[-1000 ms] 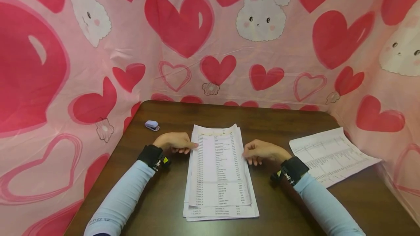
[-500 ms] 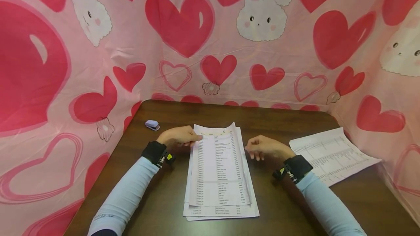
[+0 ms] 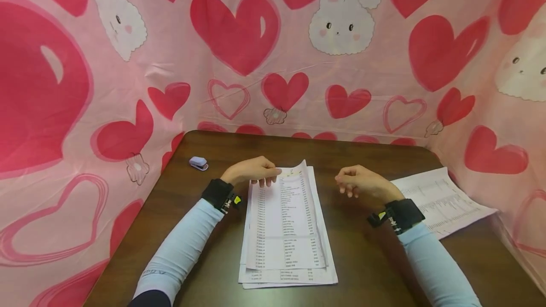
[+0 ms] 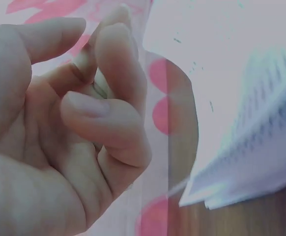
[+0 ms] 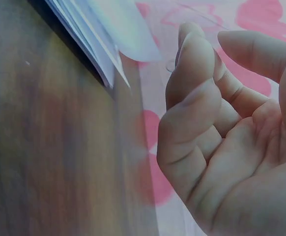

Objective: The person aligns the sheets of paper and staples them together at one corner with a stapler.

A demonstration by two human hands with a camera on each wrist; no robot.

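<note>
A stack of printed paper sheets (image 3: 286, 224) lies on the table, its top sheet slightly askew and its far right corner curling up. Above the stack's far left corner is my left hand (image 3: 252, 170), hiding that corner in the head view. The left wrist view shows its loosely curled fingers (image 4: 118, 73) and thumb with nothing between them, apart from the sheets (image 4: 241, 88). To the right of the stack hovers my right hand (image 3: 362, 182), over the bare wood. Its fingers (image 5: 189, 118) are loosely bent and hold nothing, and the stack's edge (image 5: 91, 44) is some way off.
A small lilac stapler (image 3: 198, 163) sits at the far left of the brown table (image 3: 358, 259). More printed sheets (image 3: 452, 198) lie at the right, partly behind my right wrist. A pink curtain (image 3: 264, 94) with hearts and rabbits surrounds the table's back and sides.
My left hand has left the stack's left edge, moving right and away over its far corner. My right hand has drawn off the right edge, moving right and farther back. The stack stays put.
</note>
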